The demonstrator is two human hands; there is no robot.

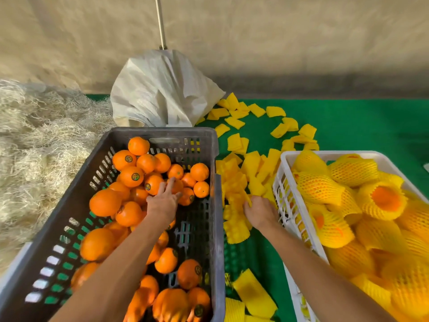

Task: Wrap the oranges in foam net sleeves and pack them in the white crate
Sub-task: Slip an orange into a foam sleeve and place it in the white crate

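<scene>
So the left hand [162, 201] is reaching into the dark grey slotted plastic crate [216, 205], fingers [170, 183] spread and lying on top of the pile of loose round oranges [130, 175] — glossy, slightly dimpled skin, several with little round stickers. It's touching the fruit but I can't see it actually curled round any one of them.

The right hand [260, 212] is down between the two crates, in the heap of flat yellow foam net sleeves [236, 189] on the green textured mat [359, 126]. Its fingers are curled in and look to be pinching one of the sleeves, though the fingertips are mostly hidden from this angle.

On the right sits the white plastic lattice crate [284, 189], already pretty full of oranges in stretched yellow foam netting [325, 189] — the mesh opens into diamonds over the fruit and bare orange peeks out at the ends.

More flat sleeves are scattered across the mat behind. At the back there's a crumpled white woven sack [160, 94] around a thin pole [160, 22], and a mound of pale stringy straw-like shavings [34, 135] off to the left.
</scene>
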